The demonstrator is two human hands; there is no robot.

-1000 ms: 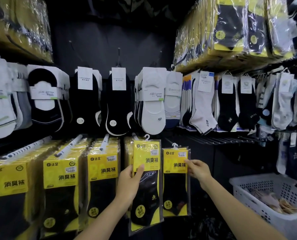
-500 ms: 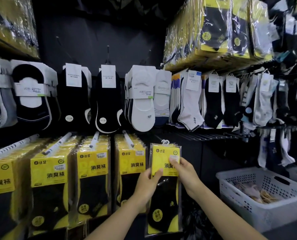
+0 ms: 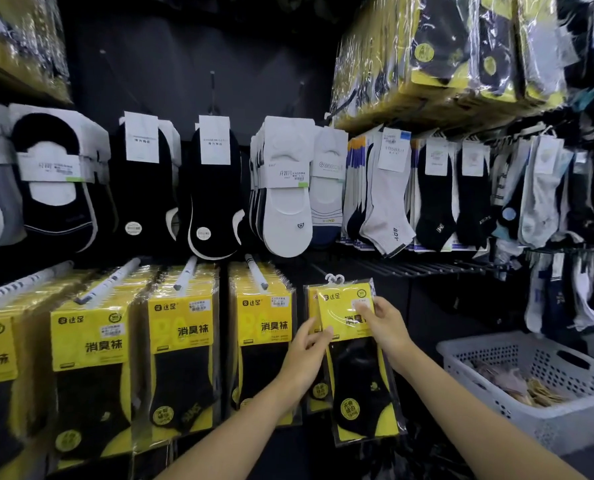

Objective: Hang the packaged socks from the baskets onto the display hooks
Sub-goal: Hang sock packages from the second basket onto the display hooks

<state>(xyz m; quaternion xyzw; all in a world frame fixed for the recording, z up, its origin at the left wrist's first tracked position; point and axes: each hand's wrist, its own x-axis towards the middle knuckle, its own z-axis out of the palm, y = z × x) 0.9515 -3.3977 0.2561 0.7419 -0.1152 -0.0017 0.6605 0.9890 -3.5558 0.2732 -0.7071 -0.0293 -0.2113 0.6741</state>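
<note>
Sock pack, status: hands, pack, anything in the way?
Left hand grips the sock pack at its left edge, right hand pinches its yellow header. Pack upright beside the full yellow row; hooked or not, cannot tell. Nothing blocking.

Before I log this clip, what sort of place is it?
Likely a sock shop or hosiery aisle: yellow packaged socks hang in rows on display hooks, tagged pairs fill the wall above, and a white basket stands at right.

Left hand and right hand pinching yellow sock pack, white basket nearby
</note>
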